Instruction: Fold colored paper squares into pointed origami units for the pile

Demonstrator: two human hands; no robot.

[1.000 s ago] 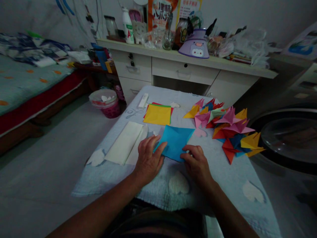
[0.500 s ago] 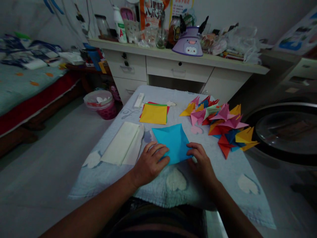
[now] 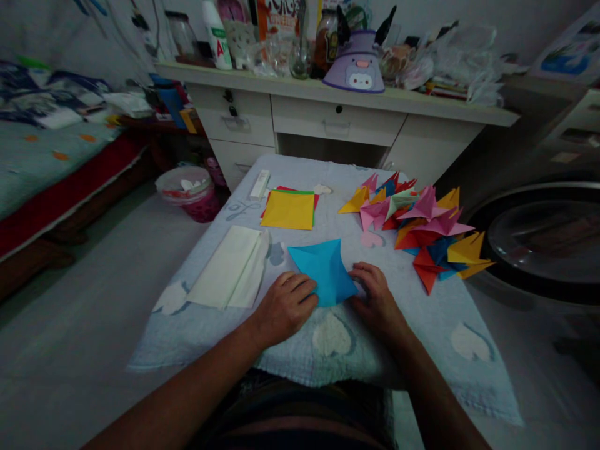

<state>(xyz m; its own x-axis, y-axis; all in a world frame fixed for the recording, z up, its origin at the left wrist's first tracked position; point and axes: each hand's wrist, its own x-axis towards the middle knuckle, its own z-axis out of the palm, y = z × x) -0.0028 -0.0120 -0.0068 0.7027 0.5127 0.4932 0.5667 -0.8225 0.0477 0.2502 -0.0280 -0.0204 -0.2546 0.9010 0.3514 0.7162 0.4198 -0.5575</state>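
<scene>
A blue sheet of origami paper (image 3: 325, 270) with creases lies on the cloth-covered table in front of me, its corners lifting a little. My left hand (image 3: 288, 307) grips its lower left edge, fingers bent over the paper and the thumb close beside them. At the paper's right corner is my right hand (image 3: 375, 300), with curved fingers and a gap between forefinger and thumb. Whether its fingertips touch the corner is hard to tell. Beyond the blue sheet sits a stack of square coloured papers (image 3: 287, 210), yellow on top.
Several folded paper cranes (image 3: 424, 219) in mixed colours are heaped at the right. A folded whitish cloth or paper (image 3: 225, 269) lies at the left, and a small white box (image 3: 260, 185) farther back. A pink bucket (image 3: 187, 194) stands on the floor; a white desk (image 3: 328, 115) is behind.
My right hand has loosened from the blue paper's right edge and its fingers have drawn slightly apart from it. The left hand stays on the paper. The camera view has tilted slightly.
</scene>
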